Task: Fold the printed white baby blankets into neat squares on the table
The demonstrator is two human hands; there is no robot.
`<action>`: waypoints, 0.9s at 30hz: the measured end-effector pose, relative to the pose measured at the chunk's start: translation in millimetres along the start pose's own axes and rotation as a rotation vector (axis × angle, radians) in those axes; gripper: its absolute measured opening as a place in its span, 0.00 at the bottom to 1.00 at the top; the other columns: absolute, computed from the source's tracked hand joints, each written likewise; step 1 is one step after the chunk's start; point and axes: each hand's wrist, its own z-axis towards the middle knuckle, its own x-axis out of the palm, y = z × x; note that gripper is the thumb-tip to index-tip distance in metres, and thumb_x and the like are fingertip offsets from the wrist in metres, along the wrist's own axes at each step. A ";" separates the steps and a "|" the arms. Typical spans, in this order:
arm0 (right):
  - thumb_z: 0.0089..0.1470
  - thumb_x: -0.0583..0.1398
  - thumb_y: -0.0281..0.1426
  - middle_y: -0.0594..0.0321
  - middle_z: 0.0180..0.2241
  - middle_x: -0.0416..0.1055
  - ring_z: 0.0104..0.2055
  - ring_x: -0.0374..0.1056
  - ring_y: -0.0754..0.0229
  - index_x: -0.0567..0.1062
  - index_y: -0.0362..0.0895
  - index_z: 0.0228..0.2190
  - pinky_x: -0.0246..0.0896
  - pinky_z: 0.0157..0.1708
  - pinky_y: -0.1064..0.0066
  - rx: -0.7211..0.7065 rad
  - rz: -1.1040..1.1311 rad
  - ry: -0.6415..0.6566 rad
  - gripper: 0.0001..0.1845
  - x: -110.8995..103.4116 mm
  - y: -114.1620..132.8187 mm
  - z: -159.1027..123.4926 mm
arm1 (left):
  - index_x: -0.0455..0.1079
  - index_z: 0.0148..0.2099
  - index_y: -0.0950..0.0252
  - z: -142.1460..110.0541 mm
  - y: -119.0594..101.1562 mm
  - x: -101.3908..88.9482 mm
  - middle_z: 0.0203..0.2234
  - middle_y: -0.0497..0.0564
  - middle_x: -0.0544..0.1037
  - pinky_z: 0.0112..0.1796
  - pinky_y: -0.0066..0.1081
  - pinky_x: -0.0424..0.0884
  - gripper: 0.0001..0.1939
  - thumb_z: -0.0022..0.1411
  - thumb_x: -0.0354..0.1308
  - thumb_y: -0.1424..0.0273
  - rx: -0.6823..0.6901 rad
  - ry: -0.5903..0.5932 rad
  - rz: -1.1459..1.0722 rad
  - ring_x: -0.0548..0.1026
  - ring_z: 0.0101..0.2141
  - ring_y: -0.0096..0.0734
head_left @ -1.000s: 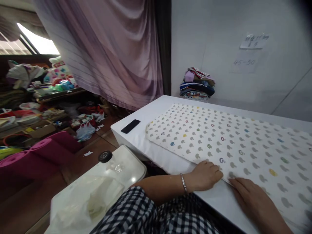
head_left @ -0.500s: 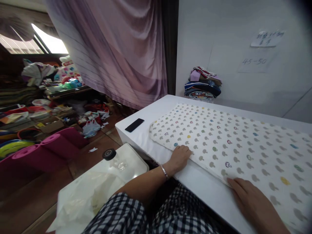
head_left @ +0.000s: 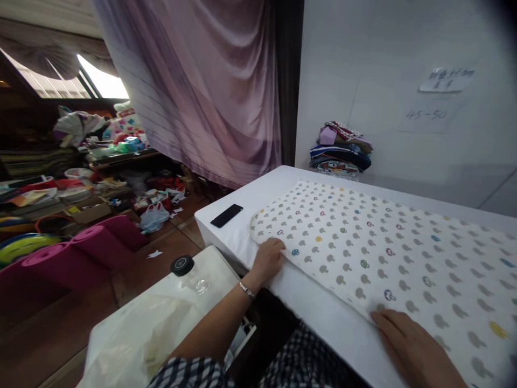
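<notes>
A white padded cloth (head_left: 339,237) with grey and coloured mushroom prints lies flat on the white-covered table, its rounded corner toward the left. My left hand (head_left: 268,258), with a bracelet at the wrist, is at the near edge close to that corner. Its fingers are curled over the edge and its thumb is hidden. Farther right along the same edge, my right hand (head_left: 407,337) rests on the cloth with fingers stretched out. The underside of both hands cannot be seen.
A black phone (head_left: 226,215) lies on the table's left end (head_left: 258,188). Left of the table, a white cabinet top (head_left: 218,267) bears a black round lid (head_left: 182,264) and plastic wrapping (head_left: 141,334). Folded clothes (head_left: 341,151) are stacked behind. Pink rolled mats (head_left: 86,248) stand on the floor.
My left hand has slid left along the cloth's near edge toward the rounded corner. My right hand stays on the edge almost where it was. The view has tilted slightly upward.
</notes>
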 end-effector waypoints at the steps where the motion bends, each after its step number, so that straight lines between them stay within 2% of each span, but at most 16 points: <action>1: 0.54 0.50 0.27 0.58 0.39 0.73 0.40 0.69 0.57 0.74 0.46 0.42 0.67 0.39 0.67 0.007 0.000 0.001 0.17 0.9 1.4 4.0 | 0.68 0.39 0.63 2.9 10.0 -4.1 0.40 0.51 0.73 0.46 0.34 0.64 0.14 0.51 0.50 0.81 -0.058 -0.089 -0.003 0.68 0.44 0.34; 3: 0.54 0.50 0.26 0.58 0.38 0.73 0.39 0.69 0.58 0.74 0.46 0.41 0.67 0.38 0.68 0.012 0.010 0.003 0.17 2.2 5.4 13.7 | 0.68 0.41 0.64 10.0 32.9 -13.8 0.42 0.54 0.73 0.48 0.36 0.64 0.13 0.54 0.50 0.78 -0.229 -0.255 0.046 0.68 0.46 0.37; 5: 0.54 0.49 0.25 0.58 0.38 0.73 0.38 0.69 0.59 0.74 0.46 0.41 0.66 0.37 0.69 0.013 0.035 0.034 0.17 3.8 10.6 24.4 | 0.68 0.45 0.66 17.5 55.6 -23.5 0.44 0.57 0.72 0.48 0.38 0.64 0.13 0.58 0.49 0.72 -0.441 -0.323 0.113 0.68 0.47 0.41; 6: 0.54 0.49 0.25 0.59 0.38 0.73 0.37 0.68 0.59 0.73 0.46 0.41 0.66 0.37 0.69 0.016 0.048 0.055 0.17 4.9 13.4 29.8 | 0.68 0.46 0.67 21.1 65.4 -27.7 0.44 0.58 0.72 0.47 0.38 0.64 0.14 0.60 0.48 0.69 -0.553 -0.292 0.128 0.68 0.47 0.42; 8: 0.55 0.49 0.25 0.58 0.38 0.72 0.37 0.68 0.59 0.73 0.46 0.41 0.65 0.37 0.68 0.027 0.067 0.088 0.17 8.0 18.8 39.7 | 0.68 0.46 0.67 28.2 80.2 -33.7 0.43 0.59 0.74 0.43 0.37 0.66 0.17 0.63 0.43 0.65 -0.734 -0.145 0.122 0.71 0.45 0.42; 10: 0.55 0.49 0.25 0.59 0.37 0.72 0.36 0.67 0.59 0.74 0.46 0.39 0.64 0.36 0.68 0.032 0.081 0.093 0.16 11.6 23.9 47.8 | 0.70 0.43 0.67 35.4 88.5 -36.3 0.41 0.60 0.75 0.40 0.36 0.66 0.19 0.65 0.39 0.65 -0.821 -0.005 0.106 0.72 0.43 0.42; 13: 0.56 0.49 0.25 0.59 0.36 0.72 0.35 0.67 0.59 0.74 0.46 0.39 0.64 0.36 0.68 0.039 0.116 0.080 0.16 16.2 29.6 55.4 | 0.73 0.39 0.67 47.0 92.5 -35.5 0.41 0.60 0.76 0.39 0.34 0.65 0.19 0.64 0.42 0.65 -0.837 0.056 0.097 0.72 0.44 0.42; 17: 0.57 0.49 0.27 0.60 0.35 0.72 0.35 0.68 0.60 0.74 0.46 0.40 0.64 0.36 0.69 0.054 0.158 0.063 0.15 17.3 32.2 59.1 | 0.74 0.37 0.65 60.5 91.9 -32.5 0.38 0.57 0.78 0.36 0.31 0.66 0.20 0.60 0.47 0.56 -0.852 0.100 0.053 0.74 0.41 0.40; 19: 0.57 0.50 0.28 0.60 0.35 0.72 0.35 0.68 0.60 0.74 0.45 0.40 0.65 0.36 0.70 0.058 0.169 0.068 0.15 16.0 32.1 59.5 | 0.74 0.38 0.64 64.7 91.7 -31.7 0.38 0.56 0.78 0.35 0.30 0.66 0.20 0.58 0.49 0.55 -0.855 0.107 0.044 0.74 0.40 0.39; 23: 0.58 0.50 0.30 0.59 0.35 0.71 0.35 0.69 0.60 0.73 0.45 0.41 0.66 0.35 0.71 0.048 0.174 0.039 0.14 14.5 31.8 59.1 | 0.74 0.37 0.65 66.1 96.3 -32.6 0.39 0.58 0.77 0.36 0.31 0.66 0.14 0.55 0.51 0.64 -0.850 0.099 0.067 0.74 0.41 0.41; 27: 0.59 0.50 0.31 0.59 0.35 0.71 0.34 0.68 0.60 0.73 0.45 0.41 0.67 0.34 0.70 0.054 0.178 0.028 0.14 15.7 33.0 58.5 | 0.74 0.36 0.69 62.7 110.7 -36.8 0.38 0.62 0.77 0.36 0.32 0.66 0.13 0.55 0.49 0.69 -0.879 0.074 0.084 0.74 0.42 0.44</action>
